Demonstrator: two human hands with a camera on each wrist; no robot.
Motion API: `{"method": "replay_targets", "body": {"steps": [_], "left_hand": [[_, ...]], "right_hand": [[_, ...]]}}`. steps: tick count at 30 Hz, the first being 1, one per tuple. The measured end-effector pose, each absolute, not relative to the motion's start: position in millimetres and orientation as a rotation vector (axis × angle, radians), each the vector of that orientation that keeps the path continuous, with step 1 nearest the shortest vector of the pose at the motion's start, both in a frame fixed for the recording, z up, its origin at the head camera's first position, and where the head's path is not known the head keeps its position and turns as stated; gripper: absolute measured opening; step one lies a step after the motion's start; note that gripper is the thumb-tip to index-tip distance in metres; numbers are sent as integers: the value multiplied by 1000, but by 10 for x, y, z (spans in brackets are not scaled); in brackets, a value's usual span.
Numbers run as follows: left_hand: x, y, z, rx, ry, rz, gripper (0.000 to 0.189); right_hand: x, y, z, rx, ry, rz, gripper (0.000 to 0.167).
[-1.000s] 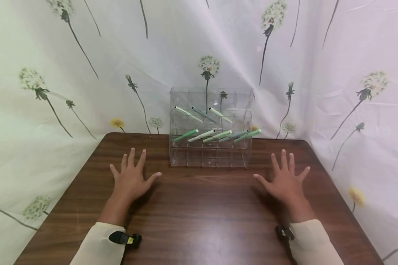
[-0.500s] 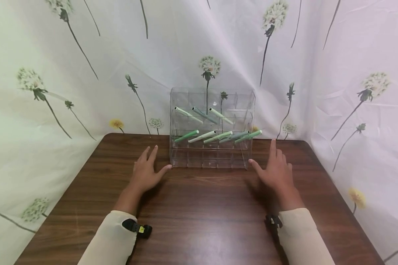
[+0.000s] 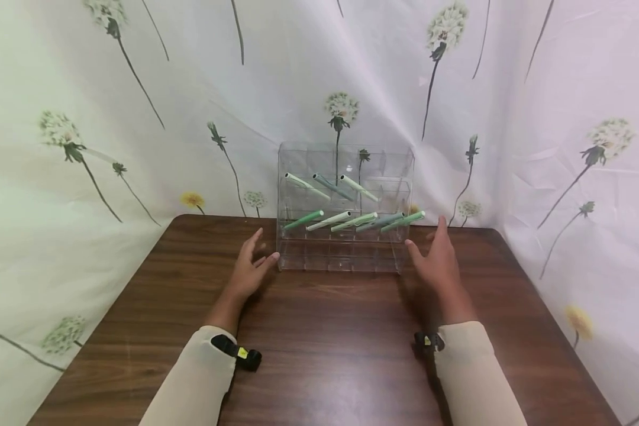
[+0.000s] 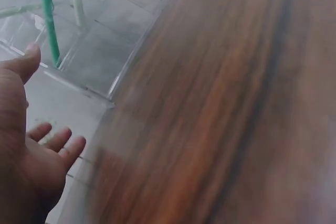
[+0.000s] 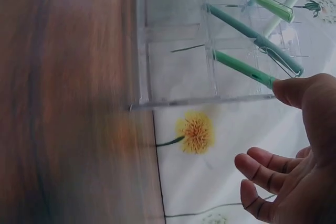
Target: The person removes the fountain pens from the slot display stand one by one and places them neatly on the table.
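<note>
A clear plastic pen rack (image 3: 341, 261) with tiered compartments stands at the back of the table. Its upper row holds three pens (image 3: 307, 186) in pale green and grey-green; several more pens (image 3: 327, 221) slant in the row below. Just left of the rack is my left hand (image 3: 247, 272), fingers loosely extended, thumb near its side. My right hand (image 3: 439, 260) stands at the other side, fingers forward. In the right wrist view, my thumb overlaps the end of a green pen (image 5: 244, 68); contact cannot be told. Neither hand holds anything.
The brown wood-grain table (image 3: 319, 349) meets a white curtain (image 3: 234, 106) printed with dandelions behind and at both sides. The rack stands close to the curtain. Each wrist bears a black strapped device (image 3: 248, 358).
Both hands have moved inward from a wide, spread-finger pose on the table to the two sides of the rack. The pens have stayed in the rack.
</note>
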State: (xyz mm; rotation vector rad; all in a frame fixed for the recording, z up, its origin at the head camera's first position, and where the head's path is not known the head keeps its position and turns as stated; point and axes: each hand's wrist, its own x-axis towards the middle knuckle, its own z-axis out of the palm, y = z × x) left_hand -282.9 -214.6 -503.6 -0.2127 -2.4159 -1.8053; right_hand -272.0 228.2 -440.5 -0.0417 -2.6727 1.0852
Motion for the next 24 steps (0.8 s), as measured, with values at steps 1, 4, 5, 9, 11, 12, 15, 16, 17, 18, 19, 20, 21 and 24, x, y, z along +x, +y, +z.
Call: {"method": "replay_targets", "body": {"steps": [1, 4, 5, 9, 11, 12, 15, 16, 17, 18, 19, 20, 21, 24], "left_hand": [[-2841, -2128, -5044, -213, -2401, -1829, 84], [-2869, -2088, -5058, -210, -2373, -1869, 83], [-2880, -2077, -5061, -205, -2365, -1877, 81], [-2927, -2051, -5097, -213, -2304, -1904, 72], [-2939, -2037, -5116, -223, -2287, -1926, 66], [-2947, -2030, -5131, -234, -2283, -1941, 64], [-2960, -2001, -5159, -269, -2273, -2014, 62], [-2963, -1997, -5165, -277, -2264, -2032, 62], [-2966, -1998, -5171, -285, -2250, -2048, 61], [-2971, -2003, -5176, -285, -2236, -2058, 61], [-2969, -2008, -5174, -285, -2223, -2065, 61], [-2970, -2016, -5177, -281, -2219, -2063, 60], [-2972, -2025, -5179, -277, -2221, -2061, 60], [-2973, -2029, -5172, -268, -2281, -2011, 59]], "right_hand": [[-2735, 2275, -4411, -50, -2652, 1103, 105], [-2782, 2247, -4427, -49, -2582, 1168, 102], [-2802, 2238, -4431, -43, -2551, 1191, 101], [-2866, 2217, -4420, 8, -2441, 1272, 96], [-2880, 2225, -4411, 32, -2388, 1299, 94], [-2881, 2233, -4403, 38, -2367, 1304, 93], [-2889, 2258, -4376, 47, -2322, 1295, 91], [-2896, 2259, -4364, 55, -2314, 1287, 91], [-2906, 2257, -4352, 66, -2312, 1278, 90], [-2918, 2249, -4340, 78, -2312, 1275, 89], [-2932, 2236, -4331, 91, -2312, 1279, 87], [-2946, 2222, -4324, 103, -2314, 1286, 86], [-2958, 2205, -4318, 110, -2312, 1295, 85], [-2974, 2155, -4312, 89, -2288, 1329, 80]]}}
